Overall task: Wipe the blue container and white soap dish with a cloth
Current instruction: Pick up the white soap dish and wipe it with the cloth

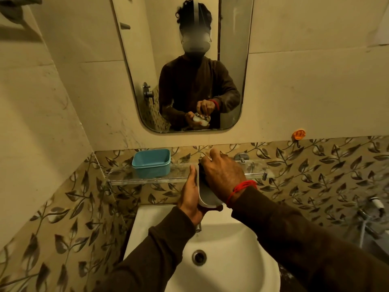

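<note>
My left hand (pixel 190 194) cups the white soap dish (pixel 207 197) on edge; my right hand (pixel 223 175) presses a dark cloth (pixel 201 171) into it. The blue container (pixel 151 163) sits on the glass shelf (pixel 147 179), left of both.

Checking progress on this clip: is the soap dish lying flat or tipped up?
Tipped up. The soap dish stands on edge over the sink, left hand cupping it, right hand pressing inside.

The blue container (pixel 151 163) sits upright and open on the glass shelf (pixel 126 178). The white soap dish (pixel 207 198) is tilted on edge, a dark cloth (pixel 202 173) pressed inside it.
</note>
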Tool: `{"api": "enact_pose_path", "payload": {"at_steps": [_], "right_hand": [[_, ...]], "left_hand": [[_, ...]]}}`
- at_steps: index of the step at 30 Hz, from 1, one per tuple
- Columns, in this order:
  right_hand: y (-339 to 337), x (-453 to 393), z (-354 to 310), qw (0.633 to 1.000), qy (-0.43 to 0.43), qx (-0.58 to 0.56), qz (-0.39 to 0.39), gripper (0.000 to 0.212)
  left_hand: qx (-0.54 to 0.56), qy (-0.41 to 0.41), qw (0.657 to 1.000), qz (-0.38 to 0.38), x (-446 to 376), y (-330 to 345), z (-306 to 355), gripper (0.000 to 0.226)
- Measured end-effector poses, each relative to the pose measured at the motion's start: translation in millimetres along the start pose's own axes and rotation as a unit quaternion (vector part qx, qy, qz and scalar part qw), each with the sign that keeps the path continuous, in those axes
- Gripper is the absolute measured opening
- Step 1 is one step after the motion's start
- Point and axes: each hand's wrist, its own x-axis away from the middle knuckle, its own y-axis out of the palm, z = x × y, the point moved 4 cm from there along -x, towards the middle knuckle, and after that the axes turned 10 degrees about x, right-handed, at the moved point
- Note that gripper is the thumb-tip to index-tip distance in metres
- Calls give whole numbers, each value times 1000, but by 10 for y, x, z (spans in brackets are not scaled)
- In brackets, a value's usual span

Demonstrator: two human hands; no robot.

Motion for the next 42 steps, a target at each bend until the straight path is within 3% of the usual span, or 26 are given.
{"api": "enact_pose_path", "payload": {"at_steps": [4, 8, 11, 15, 19, 22, 26, 32, 37, 42], "right_hand": [[-43, 2, -28, 998, -41, -13, -42, 43], [-10, 116, -202, 987, -127, -24, -91, 37], [-4, 128, -213, 983, -115, -103, -102, 30], [-10, 50, -116, 950, -87, -242, -180, 25], [-58, -4, -30, 935, -69, -311, -157, 28], [-115, -57, 10, 930, -37, -356, -87, 30], [-233, -186, 133, 952, -19, -304, 40, 27], [-221, -289, 165, 983, -27, -161, 79, 30], [-119, -315, 111, 996, -17, -74, 43, 35], [-81, -258, -17, 996, -90, -9, -10, 44]], "left_hand": [[-42, 60, 997, 1, -2, -84, 29, 63], [3, 47, 999, -1, -53, -139, 191, 68], [23, 26, 999, -8, -68, -164, 241, 75], [44, 8, 998, -35, -50, -173, 257, 78], [74, -19, 995, -67, -48, -133, 283, 81], [111, -32, 991, -72, -42, -83, 306, 79], [147, -39, 986, -72, -5, 28, 247, 65], [131, -16, 988, -78, -55, 136, 256, 62], [39, 67, 996, -47, -92, 86, 299, 59], [-8, 110, 994, -14, -100, 2, 263, 54]]}}
